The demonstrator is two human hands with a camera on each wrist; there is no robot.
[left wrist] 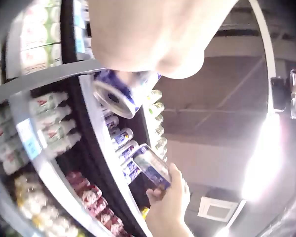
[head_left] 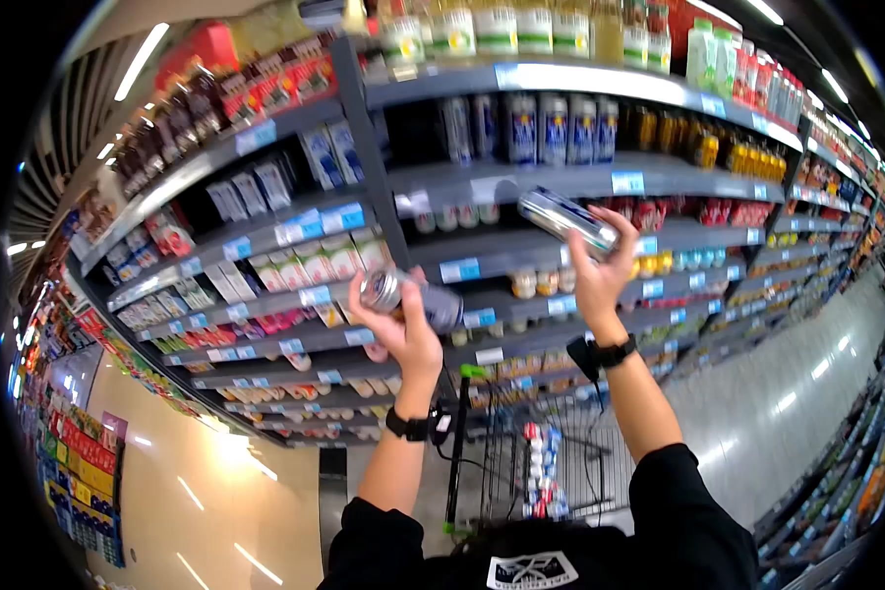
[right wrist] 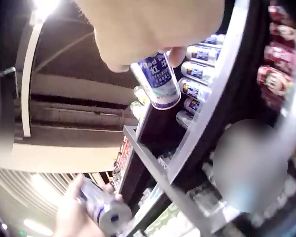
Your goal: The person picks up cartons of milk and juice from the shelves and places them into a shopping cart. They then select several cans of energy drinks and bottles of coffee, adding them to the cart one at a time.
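Observation:
My left hand (head_left: 403, 324) grips a blue-and-silver drink can (head_left: 428, 303), tilted on its side in front of the shelves. In the left wrist view the end of that can (left wrist: 119, 96) shows below the palm. Higher and to the right, my right hand (head_left: 605, 264) holds a second blue-and-silver can (head_left: 560, 214), also tilted, by one end. "Red Bull" lettering shows on this can (right wrist: 159, 81) in the right wrist view. Behind it, similar blue-and-silver cans (head_left: 553, 133) stand in a row on the shelf, with a dark gap at their left.
Gold cans (head_left: 703, 147) stand farther right on that shelf, red cans (head_left: 737, 212) one level below. Bottles with green-and-white labels (head_left: 492, 29) line the top shelf. A shopping cart (head_left: 600, 462) with packed goods stands below my arms. A tiled aisle (head_left: 806, 379) runs off at right.

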